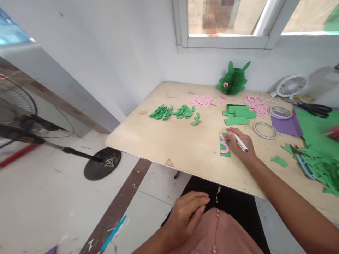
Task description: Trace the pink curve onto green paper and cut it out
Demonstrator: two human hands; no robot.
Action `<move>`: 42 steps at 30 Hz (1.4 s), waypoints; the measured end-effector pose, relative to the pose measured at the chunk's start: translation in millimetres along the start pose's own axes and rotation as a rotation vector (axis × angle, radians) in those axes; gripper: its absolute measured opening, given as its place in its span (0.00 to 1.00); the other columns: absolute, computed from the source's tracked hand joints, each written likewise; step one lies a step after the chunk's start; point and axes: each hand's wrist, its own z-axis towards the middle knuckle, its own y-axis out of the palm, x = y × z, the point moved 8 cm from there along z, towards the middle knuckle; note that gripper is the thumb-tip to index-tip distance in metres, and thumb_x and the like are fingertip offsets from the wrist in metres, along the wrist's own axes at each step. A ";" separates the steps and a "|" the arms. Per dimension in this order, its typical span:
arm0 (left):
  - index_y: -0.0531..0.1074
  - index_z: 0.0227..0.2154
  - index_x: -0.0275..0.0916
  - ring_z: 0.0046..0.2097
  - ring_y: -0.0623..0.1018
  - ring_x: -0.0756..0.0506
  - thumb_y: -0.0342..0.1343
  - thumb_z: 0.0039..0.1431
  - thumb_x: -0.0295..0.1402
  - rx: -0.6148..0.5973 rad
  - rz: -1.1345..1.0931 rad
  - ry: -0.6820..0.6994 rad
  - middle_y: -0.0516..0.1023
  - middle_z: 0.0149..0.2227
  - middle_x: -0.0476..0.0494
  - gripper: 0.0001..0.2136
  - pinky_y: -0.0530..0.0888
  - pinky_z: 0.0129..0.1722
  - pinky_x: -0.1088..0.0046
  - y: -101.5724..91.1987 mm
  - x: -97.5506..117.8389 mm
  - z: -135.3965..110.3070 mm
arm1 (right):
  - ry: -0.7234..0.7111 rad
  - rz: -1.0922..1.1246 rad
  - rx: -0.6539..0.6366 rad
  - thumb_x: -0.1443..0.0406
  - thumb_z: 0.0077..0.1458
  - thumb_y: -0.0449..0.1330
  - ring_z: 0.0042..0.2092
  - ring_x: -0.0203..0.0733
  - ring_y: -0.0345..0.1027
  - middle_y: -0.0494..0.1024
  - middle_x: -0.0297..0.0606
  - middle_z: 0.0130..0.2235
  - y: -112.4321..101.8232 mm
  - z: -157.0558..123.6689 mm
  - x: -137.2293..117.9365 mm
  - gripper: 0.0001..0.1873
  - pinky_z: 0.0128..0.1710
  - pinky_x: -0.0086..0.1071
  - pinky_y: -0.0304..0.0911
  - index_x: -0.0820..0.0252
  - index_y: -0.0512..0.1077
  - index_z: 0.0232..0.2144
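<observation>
My right hand (241,145) is closed around a white pen (240,141), its dark end pointing toward me. The fingertips of that hand touch a pink curvy paper piece (226,149), shaped like a 3, which lies on a small green paper rectangle (221,153). Over my lap, below the table edge, my left hand (188,213) rests with its fingers curled together; I see nothing in it. Behind the right hand is a stack of green paper strips (239,112). Cut green curved pieces (182,111) lie in piles to the left.
Pink cut-outs (202,101) lie farther back, near a green paper figure (232,81). Two tape rolls (265,135) sit right of the strips. Blue-handled scissors (304,164) lie among green scraps (327,165). A white fan (292,85) and black scissors (315,109) are at back right.
</observation>
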 end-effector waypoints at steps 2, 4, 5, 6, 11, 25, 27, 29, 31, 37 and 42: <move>0.70 0.49 0.43 0.47 0.77 0.44 0.49 0.59 0.23 0.078 0.024 0.098 0.77 0.46 0.39 0.17 0.75 0.44 0.67 -19.4 22.1 21.4 | -0.012 0.009 0.004 0.57 0.59 0.50 0.35 0.45 0.77 0.81 0.34 0.26 0.1 -0.4 -0.4 0.17 0.34 0.34 0.66 0.56 0.72 0.44; 0.71 0.49 0.43 0.48 0.76 0.42 0.49 0.59 0.24 0.131 0.132 0.144 0.77 0.46 0.37 0.16 0.73 0.47 0.63 -29.1 33.0 46.5 | -0.028 0.016 0.006 0.56 0.59 0.49 0.35 0.45 0.77 0.82 0.35 0.27 0.5 -0.5 -0.8 0.17 0.34 0.34 0.66 0.57 0.72 0.44; 0.71 0.49 0.42 0.49 0.75 0.41 0.49 0.59 0.25 0.142 0.199 0.150 0.76 0.47 0.37 0.16 0.72 0.49 0.60 -29.6 35.0 59.6 | -0.033 0.017 0.010 0.56 0.59 0.49 0.35 0.45 0.77 0.82 0.35 0.27 0.7 -0.5 -0.8 0.17 0.34 0.34 0.66 0.57 0.72 0.43; 0.71 0.49 0.42 0.51 0.74 0.39 0.49 0.60 0.26 0.135 0.262 0.151 0.75 0.48 0.36 0.16 0.70 0.50 0.58 -26.9 35.6 72.5 | -0.037 0.017 0.014 0.56 0.59 0.49 0.34 0.45 0.77 0.81 0.35 0.27 0.8 -0.4 -0.5 0.17 0.34 0.34 0.66 0.57 0.72 0.43; 0.68 0.51 0.37 0.59 0.65 0.35 0.48 0.60 0.30 -0.020 0.507 0.192 0.70 0.55 0.33 0.16 0.61 0.57 0.50 10.6 31.9 120.6 | -0.043 0.025 0.018 0.56 0.59 0.49 0.34 0.45 0.77 0.81 0.35 0.26 1.6 0.6 0.2 0.18 0.35 0.34 0.66 0.57 0.72 0.43; 0.64 0.54 0.30 0.62 0.62 0.35 0.48 0.62 0.35 -0.071 0.634 0.160 0.66 0.58 0.29 0.20 0.55 0.60 0.51 48.3 6.5 147.8 | -0.048 0.020 -0.018 0.58 0.60 0.49 0.35 0.45 0.78 0.82 0.36 0.29 2.2 1.8 -3.6 0.15 0.36 0.35 0.67 0.55 0.71 0.43; 0.64 0.54 0.30 0.62 0.62 0.35 0.48 0.62 0.35 -0.073 0.632 0.149 0.66 0.59 0.30 0.20 0.55 0.60 0.51 49.9 4.8 148.3 | -0.047 0.011 -0.016 0.57 0.60 0.49 0.35 0.45 0.77 0.82 0.35 0.29 1.9 1.7 -3.8 0.15 0.36 0.35 0.67 0.55 0.71 0.43; 0.64 0.54 0.30 0.62 0.62 0.35 0.49 0.62 0.36 -0.073 0.631 0.141 0.66 0.59 0.30 0.20 0.55 0.60 0.50 51.3 3.0 148.7 | -0.046 0.013 -0.020 0.58 0.60 0.49 0.35 0.45 0.77 0.81 0.35 0.29 2.0 1.6 -4.2 0.15 0.36 0.34 0.67 0.55 0.71 0.43; 0.64 0.54 0.30 0.62 0.62 0.35 0.49 0.62 0.36 -0.075 0.636 0.143 0.66 0.59 0.29 0.21 0.56 0.60 0.50 52.8 1.5 148.9 | -0.045 0.022 -0.026 0.58 0.60 0.49 0.35 0.44 0.77 0.81 0.35 0.29 2.3 1.4 -4.5 0.15 0.36 0.33 0.67 0.55 0.71 0.43; 0.63 0.55 0.31 0.62 0.62 0.37 0.45 0.64 0.39 -0.070 0.717 0.159 0.65 0.59 0.32 0.21 0.58 0.60 0.52 55.0 -3.2 147.5 | -0.048 0.038 -0.012 0.58 0.60 0.49 0.34 0.44 0.77 0.82 0.36 0.30 2.1 0.9 -4.4 0.15 0.35 0.33 0.67 0.55 0.71 0.43; 0.63 0.56 0.32 0.62 0.62 0.38 0.44 0.64 0.39 -0.071 0.777 0.183 0.65 0.59 0.33 0.21 0.59 0.60 0.53 56.0 -3.8 146.2 | -0.029 0.037 -0.017 0.58 0.60 0.50 0.34 0.44 0.77 0.81 0.36 0.30 2.7 1.1 -2.9 0.14 0.35 0.33 0.67 0.55 0.71 0.43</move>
